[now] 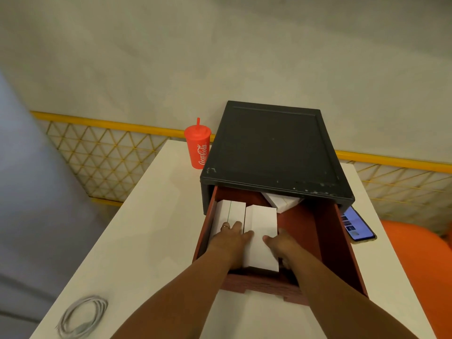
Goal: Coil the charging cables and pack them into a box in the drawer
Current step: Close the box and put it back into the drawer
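I'm looking down over both forearms into the open red drawer [310,228], which is pulled out of a black cabinet [271,148] standing on the white bench [151,216]. My left hand [230,243] and right hand [285,245] are both inside the drawer, clamping the middle white box [261,226] between them. The left thumb lies over its top edge from the left, the right thumb over it from the right, and the remaining fingers curl down the sides. There's a ring [225,226] on a left finger, and those fingers reach across onto a second white box [230,211] that sits just beside the first, against the drawer's left wall. A third white box [283,201] lies tilted at the back, half under the cabinet's front lip. The charging cable [83,316] is coiled in a loose white loop on the bench at my near left, well apart from the drawer. A red cup [198,145] with a straw stands just left of the cabinet. A phone [357,226] with its screen lit lies on the bench to the right of the drawer, near the edge. Beyond that edge there's an orange seat [420,265].
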